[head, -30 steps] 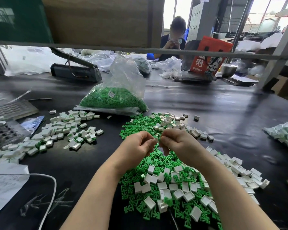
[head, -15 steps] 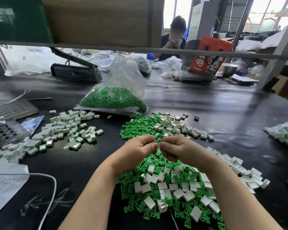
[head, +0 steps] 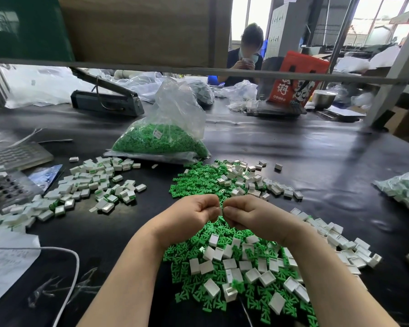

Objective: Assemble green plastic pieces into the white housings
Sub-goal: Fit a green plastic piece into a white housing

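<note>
Head view: left hand (head: 187, 215) and right hand (head: 253, 214) curl together, pinching something mostly hidden

Glossy black table (head: 293, 156); matt green plastic pieces (head: 198, 180), smooth white plastic housings (head: 253, 274); clear crinkled plastic bag (head: 175, 107).

Both hands sit slightly nearer than 1 s ago, over the mixed pile of green pieces (head: 213, 234) and white housings (head: 253, 274). Left hand (head: 189, 215) and right hand (head: 248, 215) are closer together, curled fingertips now almost touching across a small part pinched between them; which part it is, too small to tell. Knuckles are lower and flatter.
</note>
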Demonstrator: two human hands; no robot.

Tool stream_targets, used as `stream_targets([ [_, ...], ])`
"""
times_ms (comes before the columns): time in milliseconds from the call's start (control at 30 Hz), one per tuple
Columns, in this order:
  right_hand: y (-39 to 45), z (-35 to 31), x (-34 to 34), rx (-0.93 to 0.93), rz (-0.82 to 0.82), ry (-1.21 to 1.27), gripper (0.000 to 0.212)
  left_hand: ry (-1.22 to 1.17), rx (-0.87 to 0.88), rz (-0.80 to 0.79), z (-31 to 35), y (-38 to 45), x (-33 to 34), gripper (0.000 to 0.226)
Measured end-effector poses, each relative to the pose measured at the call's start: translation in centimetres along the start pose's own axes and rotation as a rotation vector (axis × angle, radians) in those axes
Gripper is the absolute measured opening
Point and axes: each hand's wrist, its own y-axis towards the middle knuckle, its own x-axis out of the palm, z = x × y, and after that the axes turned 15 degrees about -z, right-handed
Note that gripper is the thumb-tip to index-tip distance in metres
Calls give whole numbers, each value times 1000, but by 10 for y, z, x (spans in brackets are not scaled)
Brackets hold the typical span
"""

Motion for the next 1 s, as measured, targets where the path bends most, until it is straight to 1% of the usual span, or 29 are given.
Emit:
stream_targets([
  [133, 0, -2, 2, 5, -18, 6, 25, -5, -14, -13, -1, -1, -1, 16],
  [300, -2, -5, 2, 10, -30, -24, 25, -9, -18, -9, -3, -1, -2, 15],
  [467, -1, -7, 5, 49, -29, -83, 24, 38, -25, -1, -6, 1, 1, 13],
  [667, 1, -5, 2, -16, 51, -77, 30, -43, -2, 86, -7, 0, 0, 18],
  [800, 1, -1, 2, -29, 71, -88, 31, -37, 51, 148, -8, 1, 0, 12],
  [867, 2, 0, 2, -51, 87, -19, 30, -63, 92, 202, -7, 1, 0, 7],
  [933, 1, 0, 2, -85, 131, 120, 32, -119, 122, 255, -5, 2, 0, 6],
  [1000, 0, -2, 1, -97, 176, 278, 47, -188, 147, 323, -3, 4, 0, 10],
])
